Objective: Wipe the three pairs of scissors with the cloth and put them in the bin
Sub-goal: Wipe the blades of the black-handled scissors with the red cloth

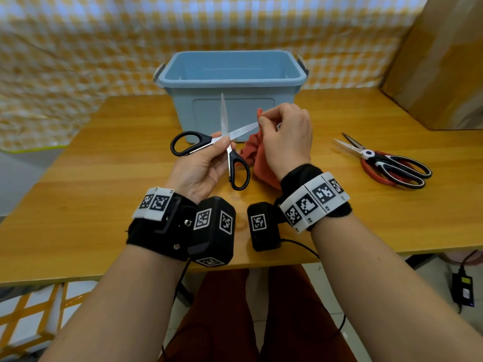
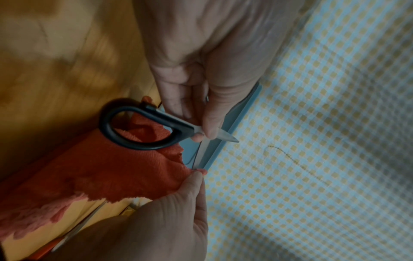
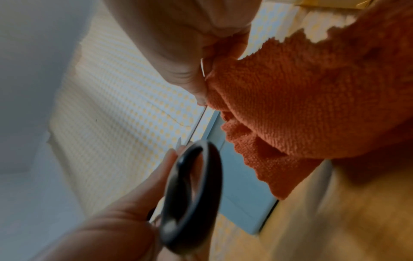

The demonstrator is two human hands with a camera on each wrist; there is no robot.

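Above the wooden table [image 1: 104, 184], the left hand [image 1: 198, 168] pinches the black-handled steel scissors [image 1: 224, 142] at their pivot, blades splayed; one blade runs rightward into the orange terry cloth [image 1: 261, 158] pinched by the right hand [image 1: 287, 137], just near of the blue plastic bin [image 1: 232, 74].

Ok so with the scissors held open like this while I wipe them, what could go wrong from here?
1. The black-handled scissors are spread wide, and the right hand pinches the orange cloth at one blade's tip, so a slip could cut a finger.
2. The left hand holds them only near the pivot, so wiping pressure could twist them loose.
3. The other blade points up towards the blue bin, bare and uncovered.
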